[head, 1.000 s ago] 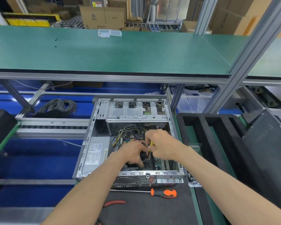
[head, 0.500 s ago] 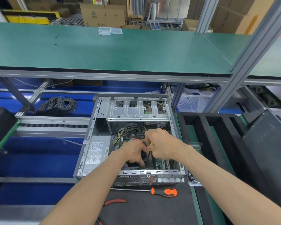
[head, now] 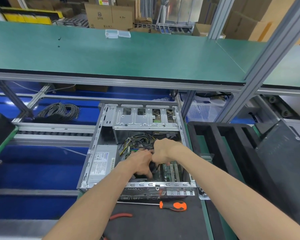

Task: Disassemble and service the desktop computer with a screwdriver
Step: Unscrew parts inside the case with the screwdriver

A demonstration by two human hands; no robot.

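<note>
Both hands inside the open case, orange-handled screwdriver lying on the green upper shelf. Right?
Not quite. The orange-handled screwdriver lies on the black mat in front of the case, not on the green upper shelf. The head view shows it. The left hand and right hand are inside the open case.

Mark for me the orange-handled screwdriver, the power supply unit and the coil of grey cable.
orange-handled screwdriver (head: 174, 206), head view, on the orange and black handle.
power supply unit (head: 100, 164), head view, on its label, inside the case at left.
coil of grey cable (head: 59, 111), head view, on the wound strands.
</note>
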